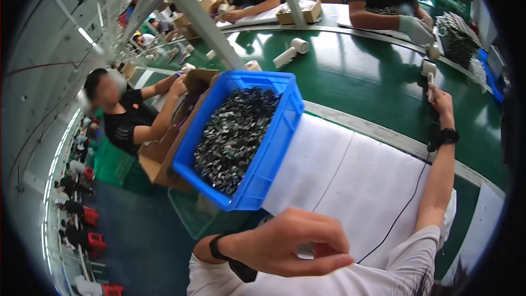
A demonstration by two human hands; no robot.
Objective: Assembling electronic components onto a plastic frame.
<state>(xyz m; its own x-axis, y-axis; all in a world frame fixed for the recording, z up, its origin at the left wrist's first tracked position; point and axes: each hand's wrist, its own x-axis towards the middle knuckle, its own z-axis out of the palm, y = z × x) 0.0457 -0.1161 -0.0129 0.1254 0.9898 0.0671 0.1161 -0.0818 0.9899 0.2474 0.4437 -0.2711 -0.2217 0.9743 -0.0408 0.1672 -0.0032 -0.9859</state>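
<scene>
My right hand [441,102] reaches far out over the green conveyor belt at the right. Its fingers are closed on the handle of a white hair-dryer-shaped device [428,68], whose rounded head points away from me. My left hand [298,241] is raised close to me, above the near edge of the white work surface [350,170]. Its fingers curl loosely with a gap inside the curve, and I see nothing held. Left of the white surface stands a blue plastic bin [274,148] full of small dark metallic pieces [235,137].
Another white device [291,52] lies on the green belt [350,71]. A cardboard box [156,161] adjoins the bin. A slanted metal post [200,19] rises behind it. Co-workers sit at left and across the belt, one gloved [415,29]. A black cable [402,208] trails from my right wrist.
</scene>
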